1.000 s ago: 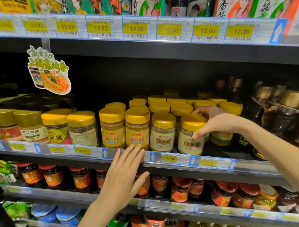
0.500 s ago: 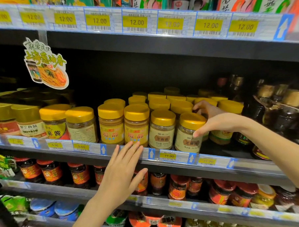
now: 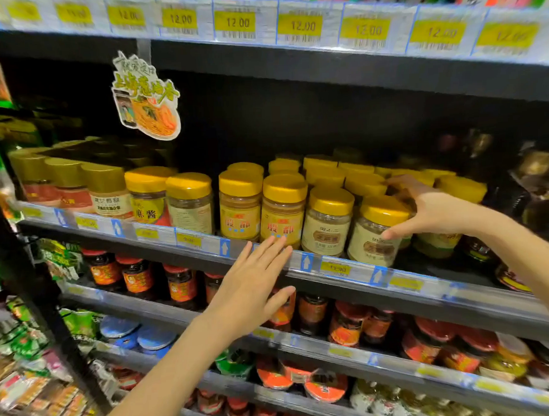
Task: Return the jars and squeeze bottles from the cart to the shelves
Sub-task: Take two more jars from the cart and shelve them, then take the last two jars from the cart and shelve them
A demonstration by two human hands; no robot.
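Rows of yellow-lidded jars stand on the middle shelf (image 3: 405, 284). My right hand (image 3: 434, 212) wraps the front right jar with a pale label (image 3: 371, 246), thumb on its front and fingers reaching over the lid to its back. The jar rests on the shelf beside an identical jar (image 3: 326, 227). My left hand (image 3: 251, 290) is flat and open, fingers spread, its tips at the shelf's price rail just below an orange-labelled jar (image 3: 281, 220). It holds nothing. The cart is out of view.
Gold-lidded jars (image 3: 67, 185) fill the shelf's left end and dark bottles (image 3: 536, 177) its right end. A noodle promo tag (image 3: 147, 97) hangs from the upper shelf. Red-lidded sauce jars (image 3: 137, 275) line the lower shelves. A dark upright post (image 3: 34, 287) stands at left.
The view has shifted so the shelf contents sit further right and lower. Both hands hold nearly the same places: right on the jar, left at the price rail.
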